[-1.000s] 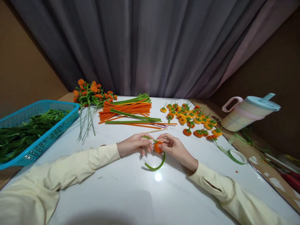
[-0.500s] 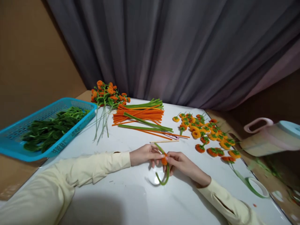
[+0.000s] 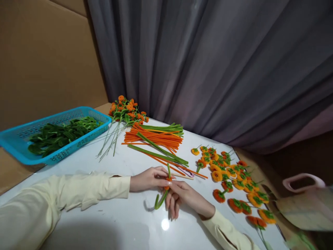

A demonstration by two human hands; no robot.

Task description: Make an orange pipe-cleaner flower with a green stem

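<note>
Near the table's middle, my left hand (image 3: 151, 177) pinches a small orange pipe-cleaner flower (image 3: 166, 188) from the left. Thumb and fingers of my right hand (image 3: 184, 196) close on the same flower from the right, partly covering it. A green pipe cleaner (image 3: 161, 202) runs through or around the flower; how it is fixed is hidden. Its short end points up, while the longer one curls below into a hook. Just beyond my hands lie loose green pipe cleaners (image 3: 158, 153), orange pipe cleaners (image 3: 153, 139) and a thin wooden stick (image 3: 186, 176).
A blue basket (image 3: 65, 152) of green leaves (image 3: 62, 135) stands at the left. Orange flowers on stems (image 3: 127, 109) lie at the back. Several yellow and orange flower heads (image 3: 229, 173) spread over the right side, near a pitcher (image 3: 307, 205). Grey curtain (image 3: 182, 69) hangs behind.
The view has shifted, tilting the table. Both hands still hold the flower; the green pipe cleaner's curled end has swung round to point left, and my right fingers hang lower.
</note>
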